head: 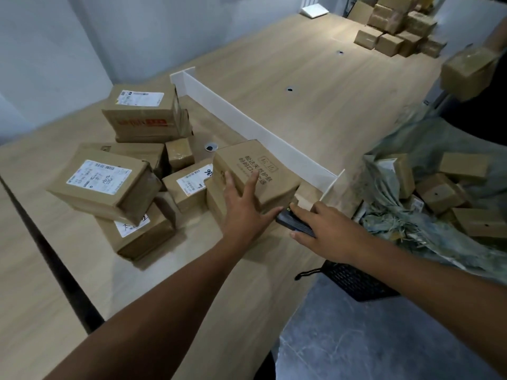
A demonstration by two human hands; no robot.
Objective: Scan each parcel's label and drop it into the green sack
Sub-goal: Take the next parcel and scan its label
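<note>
The left hand [241, 207] lies spread, fingers straight, on the near face of a brown parcel [263, 165] printed with dark characters, at the front of the pile. Just beside it the right hand [329, 231] grips a dark handheld scanner [292, 221], its tip at the parcel's lower right corner; I cannot tell whether they touch. To the right, the green sack [406, 144] gapes open at the table's edge, with small cardboard boxes [441, 193] inside. Left of the hands I see a heap of labelled parcels [104, 182], some tilted on one another. All rest on a light wooden table [274, 78] crossed by a low white divider [247, 119]. More cartons [397, 26] are stacked at its far end. A black mesh item [356, 283] sits under the right forearm, above grey floor [356, 338].
</note>
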